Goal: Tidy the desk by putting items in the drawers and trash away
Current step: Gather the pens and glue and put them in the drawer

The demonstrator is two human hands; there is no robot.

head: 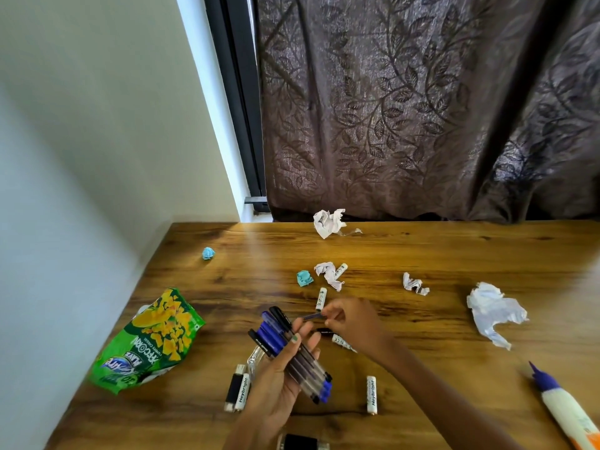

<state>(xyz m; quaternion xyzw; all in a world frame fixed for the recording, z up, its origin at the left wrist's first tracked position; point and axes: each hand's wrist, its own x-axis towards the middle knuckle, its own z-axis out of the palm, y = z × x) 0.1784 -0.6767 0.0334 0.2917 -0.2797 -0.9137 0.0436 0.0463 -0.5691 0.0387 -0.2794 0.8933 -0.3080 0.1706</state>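
Note:
My left hand (279, 381) grips a bundle of several blue and black pens (292, 349) above the wooden desk (438, 254). My right hand (354, 323) pinches one more blue pen (311, 316) just right of the bundle's top. A black pen (324, 331) lies under that hand. White batteries lie about: one (321, 299) behind the hands, one (371, 394) at the front, one (344, 343) partly under my right wrist, and a black and white pair (238, 388) left of my left hand. Crumpled white papers (328, 222) (493, 310) and blue scraps (208, 253) (304, 278) are scattered around.
A green snack bag (146, 342) lies at the desk's left edge by the wall. A glue bottle with a purple tip (561, 404) lies at the front right. A dark object (298, 442) sits at the front edge. A brown curtain (422, 108) hangs behind the desk.

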